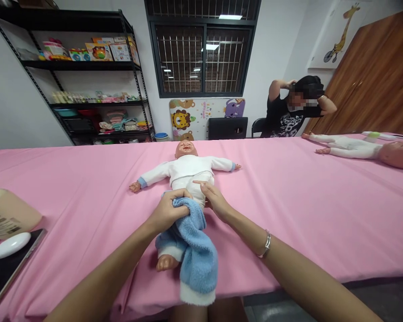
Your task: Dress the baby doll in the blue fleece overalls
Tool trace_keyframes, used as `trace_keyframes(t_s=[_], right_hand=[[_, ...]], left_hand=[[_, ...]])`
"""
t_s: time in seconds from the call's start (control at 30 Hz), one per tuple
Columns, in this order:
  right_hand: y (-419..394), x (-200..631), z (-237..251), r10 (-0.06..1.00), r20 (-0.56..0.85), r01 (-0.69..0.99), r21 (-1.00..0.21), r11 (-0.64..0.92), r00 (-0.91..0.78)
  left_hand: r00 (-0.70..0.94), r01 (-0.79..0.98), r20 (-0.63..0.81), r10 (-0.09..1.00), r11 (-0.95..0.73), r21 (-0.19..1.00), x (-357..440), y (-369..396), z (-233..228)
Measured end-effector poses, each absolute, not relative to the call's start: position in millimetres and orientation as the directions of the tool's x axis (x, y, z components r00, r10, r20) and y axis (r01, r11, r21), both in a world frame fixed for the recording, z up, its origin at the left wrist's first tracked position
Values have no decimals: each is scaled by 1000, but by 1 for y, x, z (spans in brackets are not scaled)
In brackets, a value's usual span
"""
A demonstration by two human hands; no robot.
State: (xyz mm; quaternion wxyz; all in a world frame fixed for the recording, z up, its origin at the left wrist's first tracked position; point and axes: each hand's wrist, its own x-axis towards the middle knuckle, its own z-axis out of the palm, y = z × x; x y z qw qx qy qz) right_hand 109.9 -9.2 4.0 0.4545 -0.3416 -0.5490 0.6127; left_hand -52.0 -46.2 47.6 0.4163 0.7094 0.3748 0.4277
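A baby doll (191, 166) lies on its back on the pink-covered table, head away from me and arms spread. It wears a white top with blue cuffs and white bottoms. Fluffy blue trousers (199, 250) with white cuffs are partly on it: one foot of the doll sticks out of a cuff, while the other leg of the trousers hangs toward the table's front edge. My left hand (170, 206) grips the blue trousers near their waist. My right hand (215, 199) lies against the doll's hip, fingers stretched out, holding nothing.
On the left are a beige bottle (11, 212), a white oval object (11, 245) and a dark flat device (18, 268). A second doll (356, 147) lies at the far right. Behind the table sits a person (289, 109) with raised arms, and a black shelf (83, 65) stands back left.
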Motion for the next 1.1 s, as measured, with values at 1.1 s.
trace_keyframes(t_s=[1.1], right_hand=[[-12,121,20,917,107,-390,-919,-56,-384]], left_hand=[[96,249,390,916,-401,881,-50,-51,37]])
